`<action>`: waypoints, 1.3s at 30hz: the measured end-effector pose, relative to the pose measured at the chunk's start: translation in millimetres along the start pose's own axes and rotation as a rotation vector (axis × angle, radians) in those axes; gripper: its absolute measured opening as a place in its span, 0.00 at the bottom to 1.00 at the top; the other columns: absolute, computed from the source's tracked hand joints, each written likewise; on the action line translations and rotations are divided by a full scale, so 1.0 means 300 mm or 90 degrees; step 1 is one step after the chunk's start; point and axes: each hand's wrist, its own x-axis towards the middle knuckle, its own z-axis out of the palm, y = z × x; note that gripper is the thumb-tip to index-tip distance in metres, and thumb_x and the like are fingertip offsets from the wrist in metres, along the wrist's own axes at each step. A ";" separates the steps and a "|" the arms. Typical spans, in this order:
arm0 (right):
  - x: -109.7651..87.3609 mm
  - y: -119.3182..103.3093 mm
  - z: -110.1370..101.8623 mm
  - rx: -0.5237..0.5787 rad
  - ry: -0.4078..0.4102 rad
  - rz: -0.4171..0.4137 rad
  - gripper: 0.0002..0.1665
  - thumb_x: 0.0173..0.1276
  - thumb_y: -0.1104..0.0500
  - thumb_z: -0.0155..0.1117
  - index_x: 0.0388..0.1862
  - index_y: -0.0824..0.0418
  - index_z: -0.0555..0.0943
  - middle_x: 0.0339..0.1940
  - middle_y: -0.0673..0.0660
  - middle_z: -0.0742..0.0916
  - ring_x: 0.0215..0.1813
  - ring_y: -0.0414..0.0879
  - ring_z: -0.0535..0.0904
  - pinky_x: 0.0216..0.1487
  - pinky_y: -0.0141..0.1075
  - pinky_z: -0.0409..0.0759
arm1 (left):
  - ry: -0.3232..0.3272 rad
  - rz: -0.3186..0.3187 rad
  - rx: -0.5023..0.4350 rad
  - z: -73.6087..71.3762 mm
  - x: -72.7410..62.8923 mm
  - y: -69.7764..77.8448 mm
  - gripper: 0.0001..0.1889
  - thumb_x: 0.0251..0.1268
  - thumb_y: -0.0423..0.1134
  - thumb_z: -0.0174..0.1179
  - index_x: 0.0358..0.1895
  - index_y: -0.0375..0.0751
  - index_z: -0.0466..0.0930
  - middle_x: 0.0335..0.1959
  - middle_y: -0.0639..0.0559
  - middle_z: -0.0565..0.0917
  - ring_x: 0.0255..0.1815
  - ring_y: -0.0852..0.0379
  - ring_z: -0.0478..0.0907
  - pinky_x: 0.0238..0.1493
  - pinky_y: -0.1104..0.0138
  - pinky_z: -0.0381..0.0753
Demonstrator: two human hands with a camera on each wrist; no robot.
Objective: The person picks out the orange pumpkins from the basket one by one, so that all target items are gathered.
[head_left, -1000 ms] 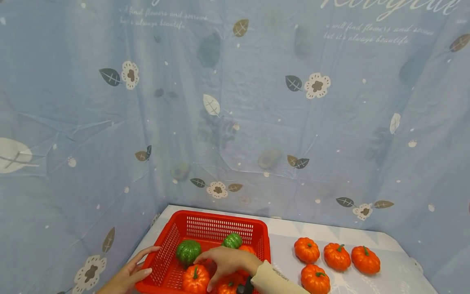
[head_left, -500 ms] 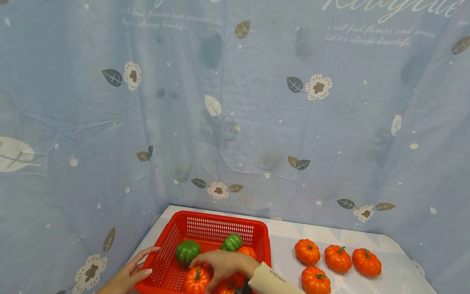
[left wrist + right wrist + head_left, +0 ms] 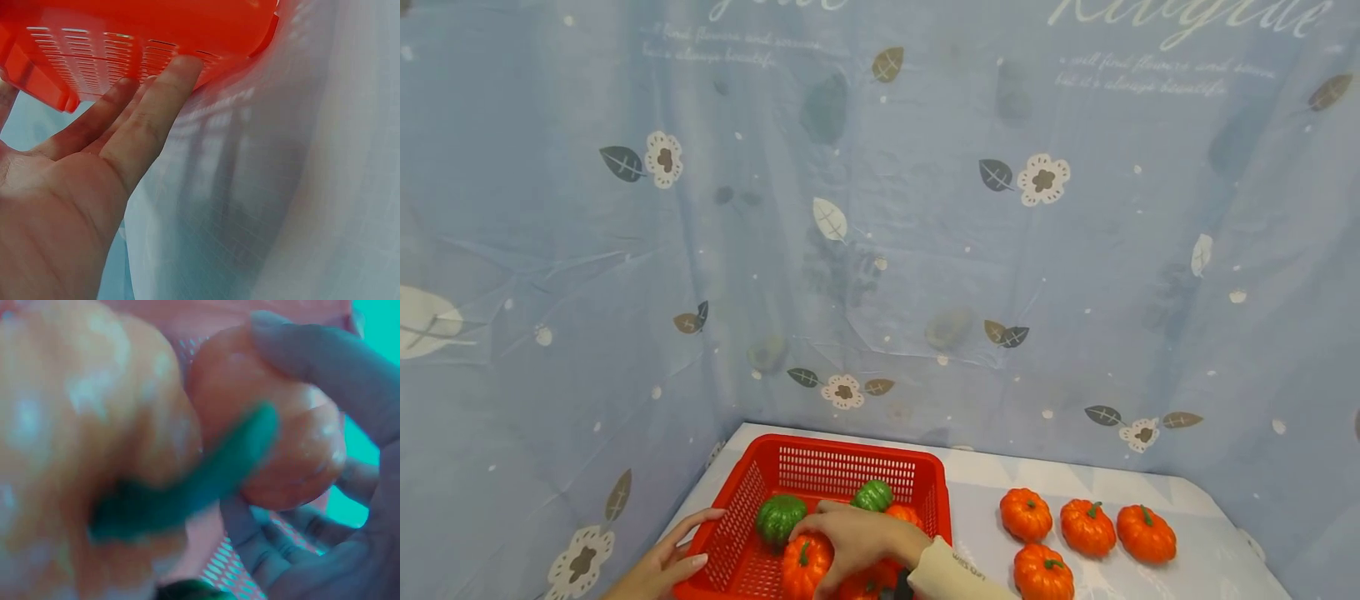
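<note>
My right hand (image 3: 861, 537) reaches into a red slotted plastic basket (image 3: 842, 444) and grips an orange toy pumpkin (image 3: 803, 568) with a green stem, thumb on one side and fingers on the other. The right wrist view shows this pumpkin (image 3: 219, 381) between thumb and fingers, beside a bigger-looking orange pumpkin (image 3: 81, 394) near the camera. At the basket's left side is my left hand (image 3: 658, 567); in the left wrist view its fairly straight fingers (image 3: 156, 103) touch the outer slotted wall. Two green pumpkins, one left (image 3: 780, 518) and one farther back (image 3: 872, 495), lie inside.
More orange pumpkins in the basket are partly hidden by my right hand and wrist, one showing behind the hand (image 3: 904, 514). Several orange pumpkins, one nearest the basket's back corner (image 3: 1026, 514), sit on the white table right of it. A blue printed curtain (image 3: 880, 250) hangs behind.
My right fingers have drawn in around the orange pumpkin, which has shifted slightly right inside the basket. My left hand stays at the basket's side.
</note>
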 end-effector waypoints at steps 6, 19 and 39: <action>-0.022 -0.002 -0.026 -0.014 0.091 0.006 0.42 0.57 0.40 0.81 0.69 0.44 0.76 0.59 0.41 0.75 0.57 0.31 0.72 0.56 0.26 0.75 | -0.010 -0.001 -0.003 -0.002 0.006 0.003 0.25 0.87 0.37 0.37 0.71 0.78 0.66 0.67 0.43 0.73 0.63 0.31 0.77 0.59 0.36 0.76; -0.120 -0.029 -0.101 0.041 0.211 0.022 0.43 0.56 0.38 0.81 0.68 0.45 0.75 0.61 0.39 0.77 0.56 0.32 0.74 0.52 0.27 0.79 | -0.034 0.011 -0.005 0.000 0.002 0.010 0.26 0.87 0.36 0.36 0.71 0.78 0.66 0.68 0.43 0.73 0.64 0.34 0.76 0.60 0.37 0.76; -0.316 -0.003 -0.150 0.123 0.325 0.049 0.42 0.61 0.37 0.77 0.72 0.37 0.71 0.67 0.42 0.76 0.61 0.40 0.76 0.51 0.34 0.83 | -0.015 -0.003 0.016 -0.009 0.006 0.015 0.27 0.87 0.36 0.37 0.69 0.80 0.67 0.67 0.46 0.73 0.63 0.35 0.77 0.59 0.37 0.76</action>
